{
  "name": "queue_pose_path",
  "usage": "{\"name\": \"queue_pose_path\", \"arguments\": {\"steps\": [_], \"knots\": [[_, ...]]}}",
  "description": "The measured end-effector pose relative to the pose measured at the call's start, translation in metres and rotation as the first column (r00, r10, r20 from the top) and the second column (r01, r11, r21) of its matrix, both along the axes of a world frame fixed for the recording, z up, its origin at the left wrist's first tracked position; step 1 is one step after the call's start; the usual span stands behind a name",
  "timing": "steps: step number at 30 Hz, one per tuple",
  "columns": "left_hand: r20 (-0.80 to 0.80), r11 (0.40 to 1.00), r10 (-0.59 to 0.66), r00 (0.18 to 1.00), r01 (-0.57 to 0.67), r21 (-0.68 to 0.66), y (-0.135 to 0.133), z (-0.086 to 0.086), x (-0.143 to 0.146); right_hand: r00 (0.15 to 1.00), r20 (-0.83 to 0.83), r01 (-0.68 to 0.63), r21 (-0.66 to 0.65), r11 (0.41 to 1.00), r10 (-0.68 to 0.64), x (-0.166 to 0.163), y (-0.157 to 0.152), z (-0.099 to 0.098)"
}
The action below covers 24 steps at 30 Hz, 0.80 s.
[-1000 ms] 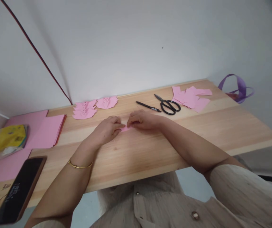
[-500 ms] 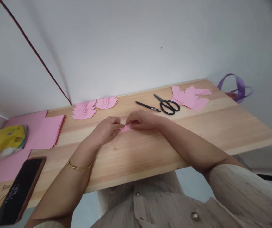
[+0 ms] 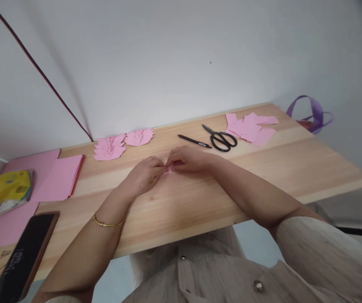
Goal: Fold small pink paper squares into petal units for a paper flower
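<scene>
Over the middle of the wooden table, my left hand and my right hand meet at the fingertips. Between them they pinch a small piece of pink paper, mostly covered by my fingers. Beyond my right hand lie a black pen and black-handled scissors. Folded pink paper pieces with jagged edges stand in a row near the wall, beyond my left hand, beside another such piece.
Loose pink paper pieces are heaped at the back right. On the left are pink sheets, a yellow plastic packet and a phone. A purple ribbon shows past the table's right edge.
My fingertips have come closer together, and less of the pink paper shows between them. The whole view has shifted slightly; the other things lie as before.
</scene>
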<state>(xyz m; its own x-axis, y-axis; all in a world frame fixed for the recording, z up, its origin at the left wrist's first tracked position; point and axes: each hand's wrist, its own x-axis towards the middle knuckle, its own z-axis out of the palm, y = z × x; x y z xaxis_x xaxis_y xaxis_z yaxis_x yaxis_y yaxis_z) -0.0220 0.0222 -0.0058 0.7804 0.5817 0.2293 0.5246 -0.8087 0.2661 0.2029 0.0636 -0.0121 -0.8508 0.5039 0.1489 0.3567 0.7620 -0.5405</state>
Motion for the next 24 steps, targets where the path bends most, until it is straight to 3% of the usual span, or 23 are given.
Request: {"name": "queue_pose_path", "arguments": {"steps": [24], "knots": [[-0.004,0.980,-0.092,0.996,0.090,-0.175,0.001,0.019,-0.023,1.000,0.013,0.014,-0.021,1.000,-0.013,0.001,0.000,0.001]]}}
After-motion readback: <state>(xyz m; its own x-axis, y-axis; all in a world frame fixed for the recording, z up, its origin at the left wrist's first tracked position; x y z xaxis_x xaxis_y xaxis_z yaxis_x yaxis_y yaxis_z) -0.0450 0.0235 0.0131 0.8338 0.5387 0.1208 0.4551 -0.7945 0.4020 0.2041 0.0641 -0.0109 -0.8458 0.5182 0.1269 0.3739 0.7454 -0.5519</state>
